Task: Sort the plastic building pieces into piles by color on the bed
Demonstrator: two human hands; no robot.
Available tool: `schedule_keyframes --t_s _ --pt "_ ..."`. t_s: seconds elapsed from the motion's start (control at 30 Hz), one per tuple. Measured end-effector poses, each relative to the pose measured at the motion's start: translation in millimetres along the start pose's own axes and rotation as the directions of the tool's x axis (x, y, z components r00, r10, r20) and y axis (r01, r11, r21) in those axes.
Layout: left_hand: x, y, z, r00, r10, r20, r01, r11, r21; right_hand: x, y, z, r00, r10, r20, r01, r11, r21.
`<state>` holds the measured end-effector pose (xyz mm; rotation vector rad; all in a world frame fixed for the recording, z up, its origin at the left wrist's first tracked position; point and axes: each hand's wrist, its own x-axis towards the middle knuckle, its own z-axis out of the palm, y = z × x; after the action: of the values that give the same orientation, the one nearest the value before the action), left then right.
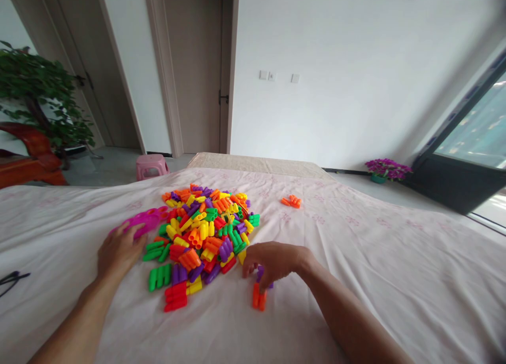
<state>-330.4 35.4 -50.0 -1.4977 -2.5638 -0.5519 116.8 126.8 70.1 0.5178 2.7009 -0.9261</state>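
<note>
A heap of plastic bullet-shaped building blocks (209,229) in red, orange, yellow, green and purple lies on the cloth. At its left, my left hand (122,245) rests its spread fingers on a flat magenta plastic piece (148,221) that has rounded lobes. My right hand (272,261) hangs palm down at the heap's right side, fingers bent and apart from the thumb. Below the thumb is an orange block (259,297), which the thumb tip seems to touch. A purple block (271,285) is partly hidden behind the same hand.
Several orange blocks (292,201) lie apart on the pale patterned cloth (356,258). Dark thin-framed glasses (13,279) are at the left edge. Beyond stand a pink stool (152,166), a red wooden chair (31,158), a leafy plant (43,89) and purple flowers (387,169).
</note>
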Motion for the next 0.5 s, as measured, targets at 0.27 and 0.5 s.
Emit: schedule_keyframes --t_s 0.27,0.5 --pt "-3.0 4.0 0.7 0.999 -0.005 -0.043 0.008 0.997 0.075 -0.2 -16.7 11.8 0.999 0.035 0.030 -0.027 0.973 -0.229" --pt "-2.8 4.4 -0.5 0.999 -0.025 -0.029 0.027 0.997 0.077 1.3 -9.9 8.2 0.994 0.094 0.062 -0.085 0.987 -0.138"
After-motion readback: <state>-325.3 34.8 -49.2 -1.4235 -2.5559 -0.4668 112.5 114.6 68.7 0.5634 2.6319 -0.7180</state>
